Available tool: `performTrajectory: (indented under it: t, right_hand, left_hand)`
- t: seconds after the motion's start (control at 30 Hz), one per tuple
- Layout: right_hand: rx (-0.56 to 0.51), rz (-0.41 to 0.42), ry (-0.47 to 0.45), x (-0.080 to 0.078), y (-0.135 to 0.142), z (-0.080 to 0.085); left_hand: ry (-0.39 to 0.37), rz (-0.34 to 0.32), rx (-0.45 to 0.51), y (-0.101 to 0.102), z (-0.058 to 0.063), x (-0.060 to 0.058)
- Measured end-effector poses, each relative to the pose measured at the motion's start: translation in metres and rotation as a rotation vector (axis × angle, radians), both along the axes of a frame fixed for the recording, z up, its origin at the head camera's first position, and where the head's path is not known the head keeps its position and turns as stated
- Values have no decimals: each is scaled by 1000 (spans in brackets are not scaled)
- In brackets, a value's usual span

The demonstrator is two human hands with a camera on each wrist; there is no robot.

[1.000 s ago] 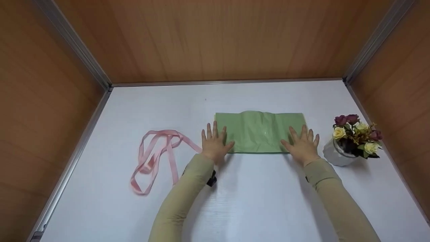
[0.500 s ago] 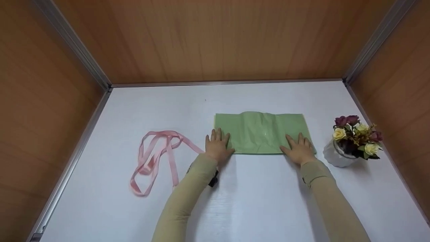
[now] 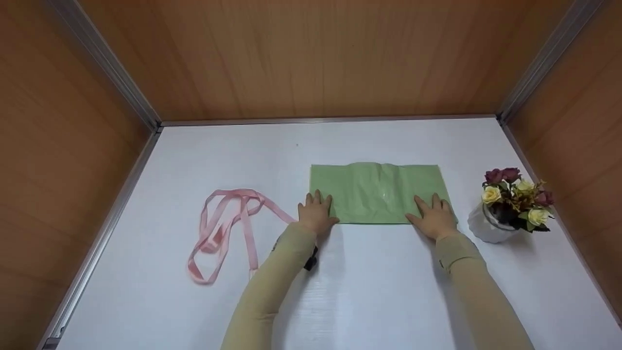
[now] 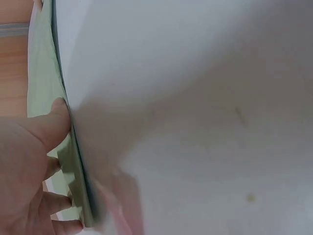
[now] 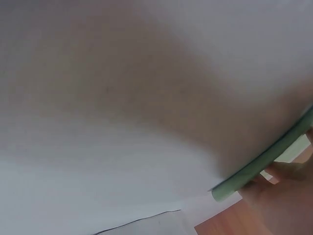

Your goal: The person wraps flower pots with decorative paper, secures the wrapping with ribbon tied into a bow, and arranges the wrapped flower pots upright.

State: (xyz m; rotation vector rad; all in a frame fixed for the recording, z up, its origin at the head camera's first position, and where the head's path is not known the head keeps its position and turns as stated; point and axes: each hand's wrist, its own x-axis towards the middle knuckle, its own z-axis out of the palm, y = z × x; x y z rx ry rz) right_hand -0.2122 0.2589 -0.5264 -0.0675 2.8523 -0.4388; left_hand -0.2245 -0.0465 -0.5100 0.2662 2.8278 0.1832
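Note:
A folded green sheet (image 3: 379, 194), creased like wrapping paper, lies flat on the white table. My left hand (image 3: 316, 214) rests on its near left corner with the fingers spread. On the near right corner lies my right hand (image 3: 435, 218), fingers spread likewise. In the left wrist view, the thumb (image 4: 57, 120) touches the sheet's folded edge. The right wrist view shows a rounded fold (image 5: 264, 164) beside the fingers. A pink ribbon (image 3: 247, 228) lies loosely looped to the left, its end reaching towards my left wrist and partly hidden by the forearm.
A white pot (image 3: 488, 226) with artificial-looking maroon and yellow flowers (image 3: 520, 194) stands right of my right hand. Wooden panels (image 3: 320, 58) with metal edging enclose the white table (image 3: 233, 155) at the back and both sides.
Both hands have come down onto the sheet's near corners, the left slightly rightward, the right slightly leftward and nearer. Sheet, ribbon and pot stay put.

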Motion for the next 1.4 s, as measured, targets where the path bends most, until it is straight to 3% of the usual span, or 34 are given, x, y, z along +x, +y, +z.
performTrajectory:
  t: [0.53,0.73,0.77,0.87,1.17,1.4]
  right_hand:
    - [2,5,20,1,3,-7]
    - [-12,23,18,2,2,-6]
    - [-13,24,17,3,3,-5]
    - [-3,21,14,5,3,-2]
    - [55,32,2,10,5,6]
    - [61,70,46,13,4,6]
  left_hand:
    - [-12,-26,-14,-3,2,2]
    - [-35,-31,-57,-7,-4,-4]
    - [-11,-42,-66,-8,-10,-6]
    - [-9,-46,-72,-9,-12,-8]
    - [-31,-51,-55,-9,11,5]
    - [-10,-67,-48,-12,12,7]
